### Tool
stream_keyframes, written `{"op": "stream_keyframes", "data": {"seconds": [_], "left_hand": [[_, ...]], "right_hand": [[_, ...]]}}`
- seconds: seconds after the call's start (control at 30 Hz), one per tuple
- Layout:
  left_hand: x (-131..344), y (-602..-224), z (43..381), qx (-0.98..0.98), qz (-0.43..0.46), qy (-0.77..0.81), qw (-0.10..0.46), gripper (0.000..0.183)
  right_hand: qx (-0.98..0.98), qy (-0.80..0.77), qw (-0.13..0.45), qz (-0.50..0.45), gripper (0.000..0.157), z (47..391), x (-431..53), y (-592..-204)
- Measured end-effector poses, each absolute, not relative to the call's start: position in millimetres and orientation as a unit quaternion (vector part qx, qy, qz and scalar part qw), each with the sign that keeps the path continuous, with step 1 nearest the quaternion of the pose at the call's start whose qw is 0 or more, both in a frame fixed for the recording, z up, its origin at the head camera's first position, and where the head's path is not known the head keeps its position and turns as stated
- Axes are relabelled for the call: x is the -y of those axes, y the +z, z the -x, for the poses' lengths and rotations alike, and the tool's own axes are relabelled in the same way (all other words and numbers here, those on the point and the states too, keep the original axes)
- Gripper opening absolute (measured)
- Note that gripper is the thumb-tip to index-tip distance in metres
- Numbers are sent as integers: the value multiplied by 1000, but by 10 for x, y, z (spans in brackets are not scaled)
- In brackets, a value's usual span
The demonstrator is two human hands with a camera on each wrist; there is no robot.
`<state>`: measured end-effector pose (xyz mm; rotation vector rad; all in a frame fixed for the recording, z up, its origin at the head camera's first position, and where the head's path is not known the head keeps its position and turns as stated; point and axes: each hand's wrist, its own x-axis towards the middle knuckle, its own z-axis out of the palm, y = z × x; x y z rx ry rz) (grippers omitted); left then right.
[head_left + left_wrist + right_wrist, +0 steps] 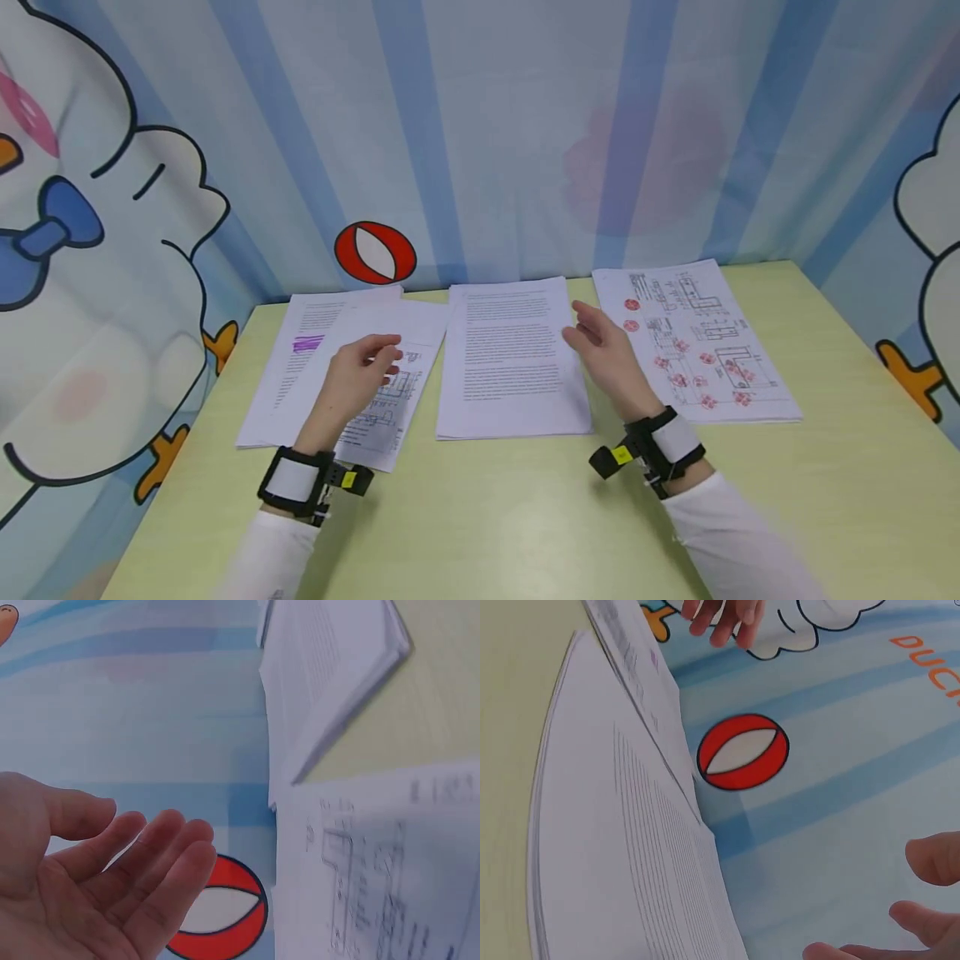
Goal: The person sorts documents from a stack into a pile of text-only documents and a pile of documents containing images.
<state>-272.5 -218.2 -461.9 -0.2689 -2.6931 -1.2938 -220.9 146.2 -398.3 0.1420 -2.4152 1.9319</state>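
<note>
1. Re L hand [358, 373]: hangs above L drawing sheets [397, 408], holds nothing; w/ fingers [184, 881] loosely bent, side by side w/ small gaps, thumb apart, palm in view per L wrist cam.
2. Re R hand [606, 354]: hangs by R edge of middle stack [512, 358], btwn it & R stack [731, 333]; grips nothing, w/ thumb & fingers spread apart, partly cut off by frame edge in R wrist view.
3. Re middle stack: lies flat on pale yellow-green surface [480, 517], toward back edge, approx btwn both hands; several sheets thick, w/ lines of printed txt too small to read.
4. Re L drawing sheets: lie at a slant over L txt stack [300, 321], w/ black line drawings & notes; v. nr L edge of middle stack, can't tell if touching.
5. Re L txt stack: lies partly hidden under L drawing sheets, w/ purple scribble [307, 344] across printed lines.
6. Re R stack: lies at an angle just R of middle stack, w/ technical drawings & red stamp marks [707, 401].
7. Re L wristband [294, 483] & R wristband [675, 440]: black w/ white panel, each w/ small black cam & yellow tag; worn just past white sleeves [738, 537].
8. Re curtain [510, 167]: hangs behind surface, pale blue w/ darker stripes; printed w/ red-&-white ball [375, 252] & big cartoon duck [97, 358] at far L.
</note>
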Motion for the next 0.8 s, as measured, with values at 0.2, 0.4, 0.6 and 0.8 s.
{"op": "stream_keyframes", "data": {"seconds": [0.2,0.4,0.6,0.8], "left_hand": [[2840,-4891,2870,924,38,-372,80,46],[3261,-4831,2849,935,-14,-348,61,54],[3495,-4821,2777,946,-60,-318,18,64],[3583,-4820,2643,941,-107,-319,-42,74]], "right_hand": [[751,656,-42,-65,58,2165,-1032,-4025],[719,680,-101,-101,60,2113,-532,-4058],[706,684,-161,-92,61,1976,-106,-3963],[675,708,-199,-59,66,2040,207,-4253]]}}
